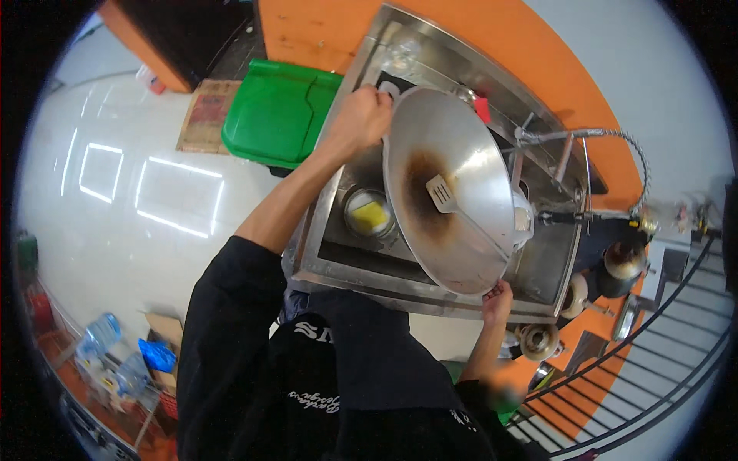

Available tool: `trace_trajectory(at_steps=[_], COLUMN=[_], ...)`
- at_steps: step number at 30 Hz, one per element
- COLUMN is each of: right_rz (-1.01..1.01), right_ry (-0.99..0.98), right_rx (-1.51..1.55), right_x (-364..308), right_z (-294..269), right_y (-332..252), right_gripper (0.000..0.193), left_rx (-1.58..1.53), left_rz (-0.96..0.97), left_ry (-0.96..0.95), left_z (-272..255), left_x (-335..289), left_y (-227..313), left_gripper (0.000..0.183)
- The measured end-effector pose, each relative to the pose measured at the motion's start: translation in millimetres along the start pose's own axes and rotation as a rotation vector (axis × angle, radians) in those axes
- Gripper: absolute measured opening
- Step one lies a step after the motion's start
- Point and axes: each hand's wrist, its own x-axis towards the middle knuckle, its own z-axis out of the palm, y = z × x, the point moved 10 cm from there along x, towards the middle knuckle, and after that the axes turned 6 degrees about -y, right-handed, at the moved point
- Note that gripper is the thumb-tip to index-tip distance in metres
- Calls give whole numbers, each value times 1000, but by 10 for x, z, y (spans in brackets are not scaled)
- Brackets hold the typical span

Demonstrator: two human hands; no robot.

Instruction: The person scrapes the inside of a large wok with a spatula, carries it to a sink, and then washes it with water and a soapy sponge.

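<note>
the step in hand looks like steadying a wide metal wok over the steel sink — it tilts with its hollow toward the wearer, a brown-black scorch around its middle. the left hand is wrapped around the handle at the upper left of the wok, while the right hand has its fingers closed on the lower right rim. a slotted spatula lies inside, its head over the scorch and its handle slanting down toward the right hand, gripped by neither. below the wok, to the left, a yellow sponge sits in a round vessel in the sink; to the right are a tap and its coiled hose. a next move, i judge, calls for both hands sharing the load and turning together — a steeper tilt could send the loose spatula sliding out over the rim.
</note>
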Motion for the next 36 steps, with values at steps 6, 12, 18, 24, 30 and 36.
trace_trajectory(at_steps=[6, 12, 18, 24, 30, 36], right_rz=[-128, -271, -203, -15, -7, 1], right_ry=[-27, -93, -169, -366, -408, -357], right_rx=[177, 280, 340, -806, -1165, -1217], right_x=[-69, -124, -11, 725, 1519, 2113], right_z=[139, 223, 341, 1171, 2040, 1975], right_y=[-237, -327, 265, 1461, 1978, 2024], right_gripper=[17, 35, 35, 33, 34, 34], left_rx=[-20, 75, -198, -58, 42, 29], left_rz=[-98, -14, -131, -128, -272, -278], left_ry=[-162, -197, -164, -178, -94, -76], left_z=[67, 112, 151, 196, 61, 190], left_x=[-32, 322, 159, 142, -50, -10], left_y=[322, 177, 738, 840, 895, 880], left_gripper=[42, 36, 29, 33, 31, 33])
